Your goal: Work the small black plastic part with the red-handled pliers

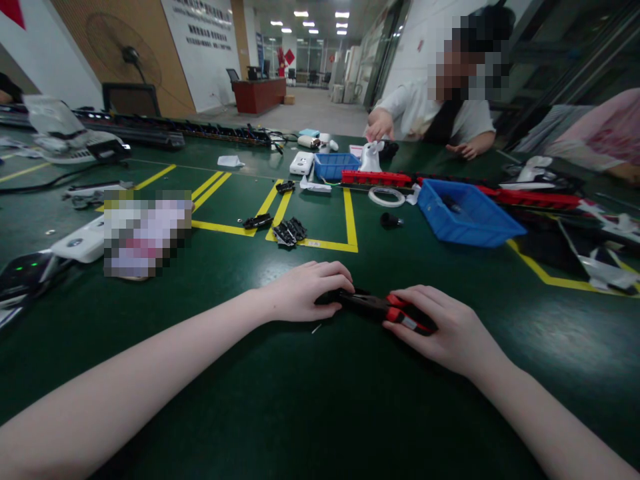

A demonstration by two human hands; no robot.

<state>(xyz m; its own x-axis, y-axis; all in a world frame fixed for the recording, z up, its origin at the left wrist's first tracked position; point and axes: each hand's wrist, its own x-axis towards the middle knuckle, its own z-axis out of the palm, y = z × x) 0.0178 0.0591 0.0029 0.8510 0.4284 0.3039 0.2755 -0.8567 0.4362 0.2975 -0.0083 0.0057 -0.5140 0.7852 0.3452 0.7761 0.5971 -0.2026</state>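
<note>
My right hand (445, 328) is wrapped round the red and black handles of a pair of pliers (407, 319), whose dark jaws point left. The jaw tips reach my left hand (313, 292), which is closed on a small black part (327, 298). Fingers and jaws hide much of that part. Just below my left hand, a thin pale sliver (316, 329) lies on the dark green table (320, 400).
Ahead lie black pieces (290, 232), a black cylinder (391, 221), a white ring (387, 196) and a blue bin (465, 213). On the left are a blurred-out phone (150, 237) and a white device (83, 240). A person (445, 113) sits across the table.
</note>
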